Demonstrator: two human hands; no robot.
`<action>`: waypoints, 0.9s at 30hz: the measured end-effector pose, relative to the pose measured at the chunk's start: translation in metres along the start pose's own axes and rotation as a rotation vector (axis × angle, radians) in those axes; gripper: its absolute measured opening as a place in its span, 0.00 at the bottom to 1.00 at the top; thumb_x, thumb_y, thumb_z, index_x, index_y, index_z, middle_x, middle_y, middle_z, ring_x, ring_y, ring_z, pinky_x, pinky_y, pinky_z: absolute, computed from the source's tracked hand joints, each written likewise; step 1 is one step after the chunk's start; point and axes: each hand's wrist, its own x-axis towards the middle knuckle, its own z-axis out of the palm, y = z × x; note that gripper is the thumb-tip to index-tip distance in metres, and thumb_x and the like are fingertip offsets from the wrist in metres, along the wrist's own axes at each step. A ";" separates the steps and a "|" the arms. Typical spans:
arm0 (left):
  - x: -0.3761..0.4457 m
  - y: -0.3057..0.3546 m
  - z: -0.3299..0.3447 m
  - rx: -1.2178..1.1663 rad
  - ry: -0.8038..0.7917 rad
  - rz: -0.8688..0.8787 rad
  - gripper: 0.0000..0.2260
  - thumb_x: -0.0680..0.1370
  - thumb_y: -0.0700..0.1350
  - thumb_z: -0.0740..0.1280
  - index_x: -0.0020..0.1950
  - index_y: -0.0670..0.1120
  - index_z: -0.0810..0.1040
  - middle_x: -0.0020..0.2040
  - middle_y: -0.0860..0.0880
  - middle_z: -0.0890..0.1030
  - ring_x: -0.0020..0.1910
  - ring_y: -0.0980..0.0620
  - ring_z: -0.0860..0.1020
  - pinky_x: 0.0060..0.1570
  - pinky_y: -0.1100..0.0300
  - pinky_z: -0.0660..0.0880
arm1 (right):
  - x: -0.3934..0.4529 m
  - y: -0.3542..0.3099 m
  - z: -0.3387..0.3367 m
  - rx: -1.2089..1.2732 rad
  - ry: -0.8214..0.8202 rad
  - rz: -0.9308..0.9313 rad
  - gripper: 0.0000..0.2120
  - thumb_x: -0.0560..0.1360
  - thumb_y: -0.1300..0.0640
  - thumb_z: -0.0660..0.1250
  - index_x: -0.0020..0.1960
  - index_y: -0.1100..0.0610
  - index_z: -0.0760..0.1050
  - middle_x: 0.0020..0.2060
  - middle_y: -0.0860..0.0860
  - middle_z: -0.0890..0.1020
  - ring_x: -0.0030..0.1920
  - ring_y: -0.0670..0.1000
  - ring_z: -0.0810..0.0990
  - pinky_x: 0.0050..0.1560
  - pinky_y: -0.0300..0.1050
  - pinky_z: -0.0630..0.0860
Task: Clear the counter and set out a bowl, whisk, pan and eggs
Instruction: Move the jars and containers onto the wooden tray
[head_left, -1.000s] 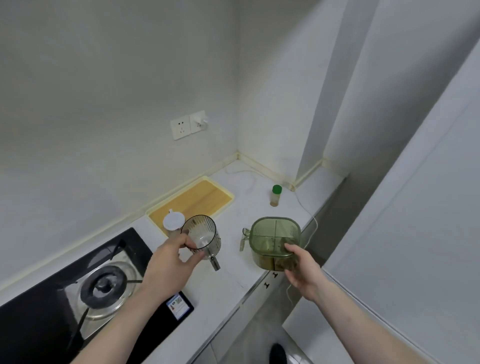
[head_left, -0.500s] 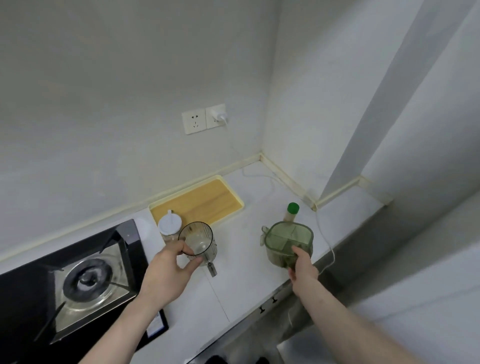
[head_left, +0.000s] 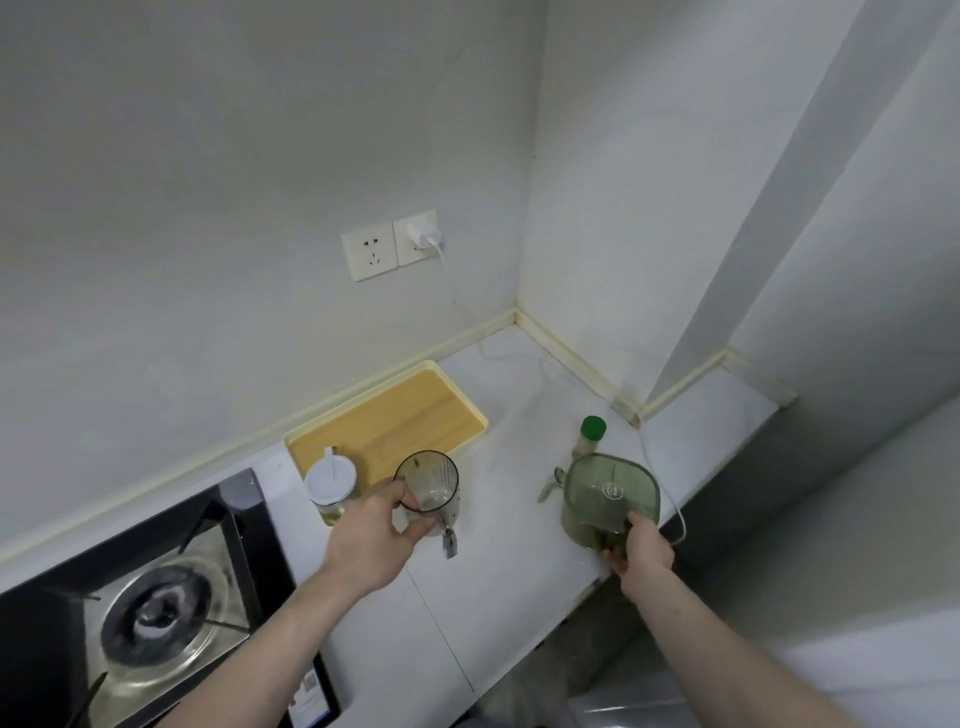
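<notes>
My left hand grips the rim of a clear smoky measuring cup with a small handle, held just above the white counter. My right hand holds a green translucent seasoning box with divided compartments by its near side, close to the counter's front edge. A small spoon handle sticks out of the box on its left. No bowl, whisk, pan or eggs are in view.
A wooden tray with a cream rim lies against the back wall. A glass jar with a white lid stands on its near end. A green-capped spice bottle stands behind the box. The gas stove is at left. A white cable runs from the wall plug.
The view has tilted up and swung left across the frames. Both hands keep their holds; the green box has shifted right, toward the counter's front edge.
</notes>
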 end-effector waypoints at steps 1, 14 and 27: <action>0.005 0.000 0.000 0.017 -0.005 -0.003 0.09 0.74 0.57 0.74 0.44 0.56 0.76 0.48 0.61 0.80 0.50 0.58 0.79 0.50 0.52 0.78 | 0.005 0.000 0.000 -0.026 0.008 -0.012 0.24 0.76 0.56 0.70 0.70 0.61 0.72 0.62 0.59 0.78 0.60 0.62 0.78 0.62 0.59 0.79; 0.043 -0.005 -0.015 0.167 0.027 0.033 0.13 0.73 0.65 0.70 0.43 0.57 0.76 0.45 0.58 0.80 0.46 0.52 0.76 0.55 0.51 0.73 | -0.021 -0.006 0.044 -0.962 -0.066 -1.017 0.29 0.71 0.61 0.72 0.72 0.58 0.72 0.70 0.59 0.72 0.70 0.63 0.70 0.73 0.60 0.66; 0.099 -0.044 -0.048 0.301 0.003 -0.157 0.15 0.72 0.69 0.68 0.39 0.59 0.80 0.39 0.56 0.78 0.61 0.47 0.70 0.60 0.52 0.69 | -0.029 0.009 0.086 -1.688 -0.279 -0.730 0.42 0.74 0.55 0.64 0.82 0.56 0.47 0.79 0.62 0.54 0.79 0.66 0.52 0.76 0.56 0.62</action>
